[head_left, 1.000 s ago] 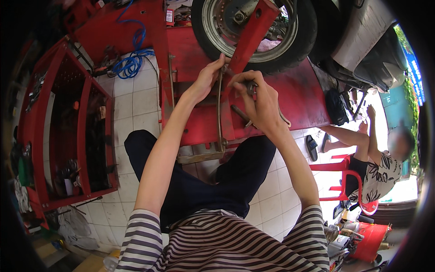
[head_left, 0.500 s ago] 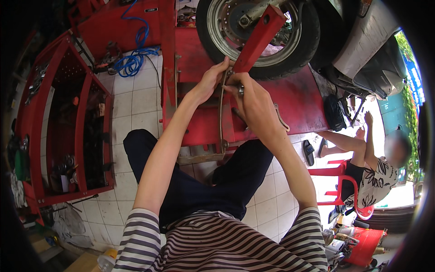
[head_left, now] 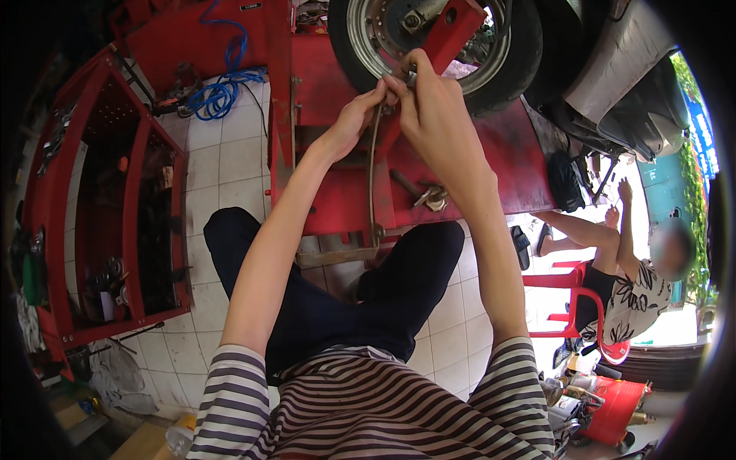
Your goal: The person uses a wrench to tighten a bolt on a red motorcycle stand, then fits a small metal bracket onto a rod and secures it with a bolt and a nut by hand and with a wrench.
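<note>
Both hands meet just near the wheel: the left hand pinches the top of a thin curved cable, while the right hand has its fingers pressed together around a small metal fitting.

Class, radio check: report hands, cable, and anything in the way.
Left hand and right hand both pinching the cable top at the wheel. Red bar crosses the wheel.
</note>
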Demonstrator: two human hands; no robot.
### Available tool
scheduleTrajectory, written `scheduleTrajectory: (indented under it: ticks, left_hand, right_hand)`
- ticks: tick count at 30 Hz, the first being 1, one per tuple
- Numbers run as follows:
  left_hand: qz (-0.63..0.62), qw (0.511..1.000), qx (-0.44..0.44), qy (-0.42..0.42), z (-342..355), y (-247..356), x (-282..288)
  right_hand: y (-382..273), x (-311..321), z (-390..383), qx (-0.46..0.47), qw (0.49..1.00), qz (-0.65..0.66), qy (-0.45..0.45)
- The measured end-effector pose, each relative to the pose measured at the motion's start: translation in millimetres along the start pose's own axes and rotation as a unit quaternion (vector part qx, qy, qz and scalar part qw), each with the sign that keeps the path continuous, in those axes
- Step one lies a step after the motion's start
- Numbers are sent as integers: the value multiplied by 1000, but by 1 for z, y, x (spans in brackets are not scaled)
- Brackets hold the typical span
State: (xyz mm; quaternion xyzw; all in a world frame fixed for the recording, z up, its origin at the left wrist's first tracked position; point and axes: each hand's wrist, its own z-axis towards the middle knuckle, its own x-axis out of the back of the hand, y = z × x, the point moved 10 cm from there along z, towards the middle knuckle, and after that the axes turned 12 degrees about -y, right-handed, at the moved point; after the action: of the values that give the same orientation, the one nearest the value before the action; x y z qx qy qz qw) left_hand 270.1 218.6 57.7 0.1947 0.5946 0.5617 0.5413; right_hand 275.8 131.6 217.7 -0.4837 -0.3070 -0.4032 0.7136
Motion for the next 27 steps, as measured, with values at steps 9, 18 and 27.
scheduleTrajectory:
  ticks: [9, 18, 27]
  left_hand:
    - [1, 999, 10, -44, -1, 1, -2]
    - [20, 997, -10, -70, 3, 0, -1]
    - [-29, 997, 10, -76, 3, -7, 0]
  right_hand:
    - [-2, -4, 21, -27, 996, -58, -54]
    - [-7, -7, -22, -33, 998, -40, -20]
    - [-14, -48, -50, -58, 992, -105, -36]
